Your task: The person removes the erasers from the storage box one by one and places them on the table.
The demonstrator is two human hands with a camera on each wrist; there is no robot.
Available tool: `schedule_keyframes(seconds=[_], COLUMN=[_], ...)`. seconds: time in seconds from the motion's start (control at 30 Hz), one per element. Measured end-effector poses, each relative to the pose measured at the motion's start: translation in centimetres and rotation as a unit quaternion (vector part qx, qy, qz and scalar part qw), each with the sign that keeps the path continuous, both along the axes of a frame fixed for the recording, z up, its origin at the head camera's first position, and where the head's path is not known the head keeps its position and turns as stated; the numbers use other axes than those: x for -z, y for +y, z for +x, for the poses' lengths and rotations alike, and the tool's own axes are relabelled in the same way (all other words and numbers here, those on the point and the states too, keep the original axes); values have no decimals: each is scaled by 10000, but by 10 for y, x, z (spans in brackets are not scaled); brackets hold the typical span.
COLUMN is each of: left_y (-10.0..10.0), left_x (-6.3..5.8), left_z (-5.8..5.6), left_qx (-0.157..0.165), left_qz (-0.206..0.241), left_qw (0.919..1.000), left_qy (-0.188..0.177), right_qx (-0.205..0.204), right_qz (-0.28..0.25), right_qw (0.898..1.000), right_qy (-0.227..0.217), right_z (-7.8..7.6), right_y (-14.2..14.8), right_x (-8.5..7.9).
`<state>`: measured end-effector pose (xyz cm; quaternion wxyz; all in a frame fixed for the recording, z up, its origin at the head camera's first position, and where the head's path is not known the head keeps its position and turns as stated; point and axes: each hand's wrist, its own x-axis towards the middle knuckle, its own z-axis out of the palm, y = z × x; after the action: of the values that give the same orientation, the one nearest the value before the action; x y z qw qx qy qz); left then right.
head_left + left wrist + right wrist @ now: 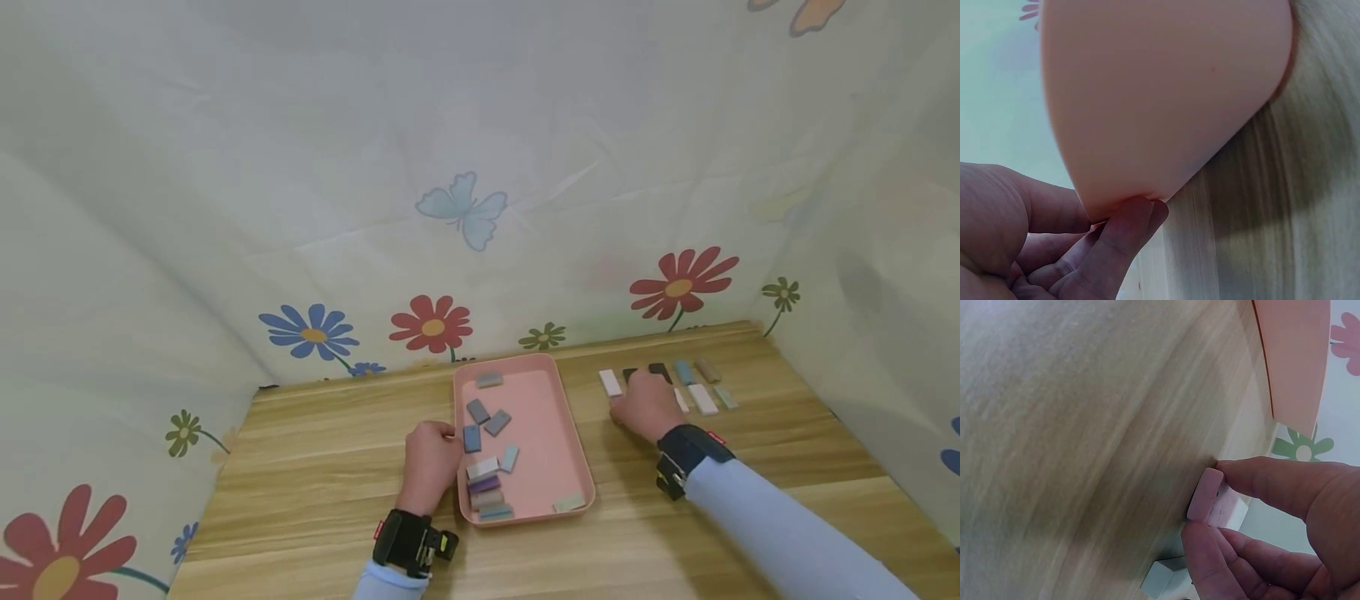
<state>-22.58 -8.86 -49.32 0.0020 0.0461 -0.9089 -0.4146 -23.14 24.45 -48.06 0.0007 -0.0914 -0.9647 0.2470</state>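
My left hand (pixel 431 467) is at the left side of a pink tray (pixel 542 433), thumb and fingers pinching the edge of its wall (pixel 1166 94) in the left wrist view. Inside the tray lie several small rectangular blocks: grey ones, a blue block (pixel 472 438), a purple block (pixel 484 484) and a white block (pixel 482 468) among them. To the tray's right, my right hand (pixel 651 407) is low over a group of similar blocks. Its thumb and fingertip pinch a pink block (pixel 1207 495) by its sides, close over the wood; in the head view the hand mostly hides it.
More blocks lie in two rows around the right hand, including a white block (pixel 610 383), a blue block (pixel 685 372) and a brown block (pixel 707 370). Behind the wooden table (pixel 337 442) hangs a flower-printed curtain (pixel 360 208), which also closes both sides.
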Motion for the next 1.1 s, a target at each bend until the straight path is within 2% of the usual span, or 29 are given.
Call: schedule_keyframes(seconds=[0.4,0.57,0.83,1.0,1.1], left_y=[0,0,-1,-2,-1], left_x=[0,-1,1,1,-2], left_z=[1,1,0,-1,1], left_qx=[61,60,74,105,103], left_qz=[-37,-87,36,-24,-48], left_qw=[9999,9999,9999,9999,9999], left_qy=[75,50,-61,-86,-69], right_qx=[-37,-94,-424,-698,-796], right_qz=[57,79,29,-199,-270], right_qw=[9999,9989,9950,9935,9933], right_qy=[91,445,908,880,793], right_z=[6,9,16,23,24], right_y=[-1,-3,-18,-35,-44], right_x=[-4,-7,-34,-50,-53])
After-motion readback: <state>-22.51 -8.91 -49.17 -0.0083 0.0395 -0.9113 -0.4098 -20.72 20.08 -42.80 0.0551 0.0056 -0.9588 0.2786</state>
